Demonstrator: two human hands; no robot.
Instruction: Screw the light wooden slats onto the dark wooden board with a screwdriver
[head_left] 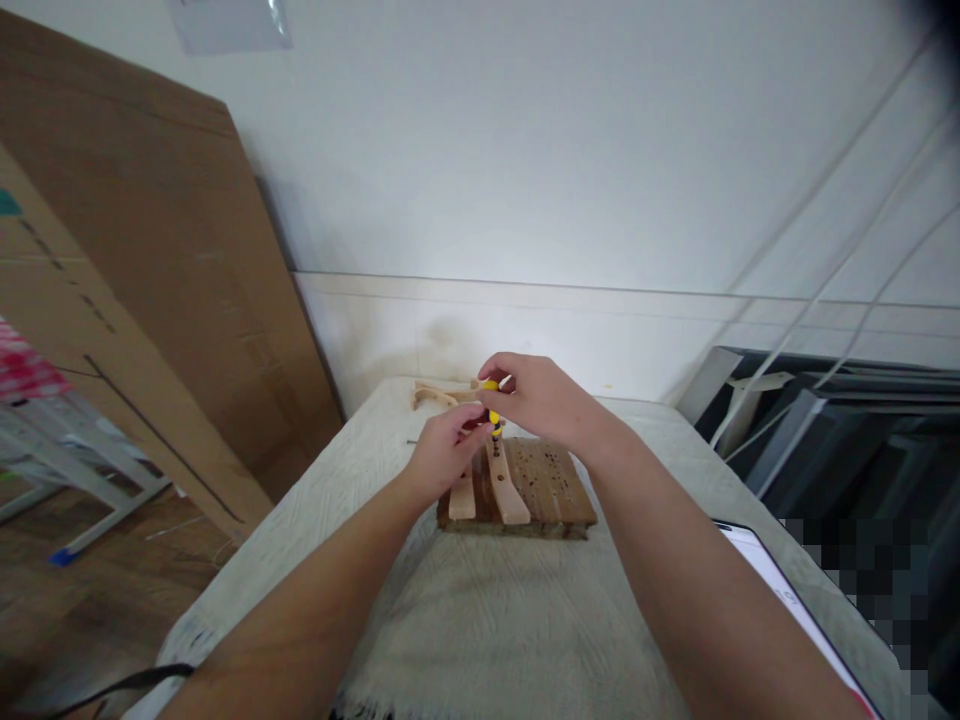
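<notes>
— Where's the screwdriver [493,403]?
— Upright over the board [559,485], with its tip at a pale slat [511,495]. The right hand [541,397] curls its fingers round the yellow top. The left hand [444,452] pinches the dark shaft lower down.
— And the board?
— On the cloth [487,620], mid-table. A second slat [463,497] lies beside the first, and curved wood pieces [435,397] sit behind the hands.

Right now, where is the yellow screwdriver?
In the head view, near the centre: the yellow screwdriver stands roughly upright between the left hand and the right hand, over the pale strips on the wooden board.
</notes>
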